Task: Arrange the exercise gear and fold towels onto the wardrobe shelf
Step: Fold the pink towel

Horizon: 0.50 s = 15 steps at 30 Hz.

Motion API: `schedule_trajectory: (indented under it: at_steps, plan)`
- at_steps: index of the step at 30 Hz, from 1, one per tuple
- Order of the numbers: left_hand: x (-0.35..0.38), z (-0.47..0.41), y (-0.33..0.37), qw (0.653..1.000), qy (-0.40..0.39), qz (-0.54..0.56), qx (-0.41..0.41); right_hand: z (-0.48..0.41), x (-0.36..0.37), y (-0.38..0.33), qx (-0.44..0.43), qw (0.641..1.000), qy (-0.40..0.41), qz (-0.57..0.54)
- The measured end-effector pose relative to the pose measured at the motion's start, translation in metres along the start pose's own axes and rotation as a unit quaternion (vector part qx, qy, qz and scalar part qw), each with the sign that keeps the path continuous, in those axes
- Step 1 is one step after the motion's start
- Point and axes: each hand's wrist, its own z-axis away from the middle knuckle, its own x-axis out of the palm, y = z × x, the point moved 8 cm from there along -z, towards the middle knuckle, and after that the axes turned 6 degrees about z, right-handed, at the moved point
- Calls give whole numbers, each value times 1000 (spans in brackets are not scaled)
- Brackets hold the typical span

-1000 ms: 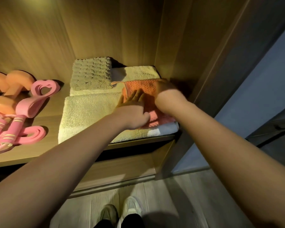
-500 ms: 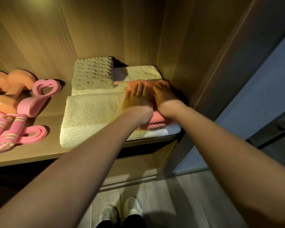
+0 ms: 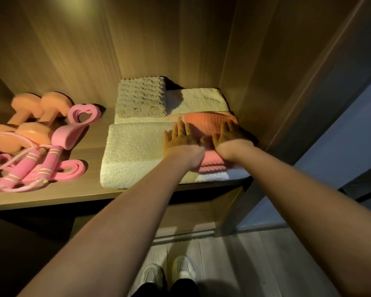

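Two flat hands press on the pink towel [image 3: 210,122]: the left hand [image 3: 181,139] and the right hand [image 3: 230,136] lie side by side, fingers straight, gripping nothing. That towel sits folded atop a cream towel [image 3: 137,151] at the right end of the wardrobe shelf [image 3: 90,189], with what seems a white edge beneath. A grey ribbed towel [image 3: 141,97] lies behind. Orange dumbbells [image 3: 30,106] and a pink jump rope [image 3: 30,163] rest well left.

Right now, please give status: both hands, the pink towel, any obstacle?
Left hand, right hand open, fingers flat on pink towel. Towel folded, lying atop cream towels, shelf right end. Wardrobe wall close beside right hand.
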Motion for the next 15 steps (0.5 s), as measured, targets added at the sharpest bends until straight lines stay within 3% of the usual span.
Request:
schedule_trajectory:
  at_steps: [3,6,8,11,15]
  plan:
    - [-34,10,-35,991,117,4,59,9,-41,-19,-13,994,107,-34]
    - [-75,17,-91,972,228,52,40,17,-73,-59,-81,969,197,-127]
    - [-91,12,-121,970,238,32,36,11,-80,-90,-105,952,188,-217]
    - [-106,-7,-142,971,227,-1,73,-14,-80,-119,-66,923,157,-345]
    - [-95,-41,-150,979,145,-81,115,-55,-55,-154,-22,863,8,-504]
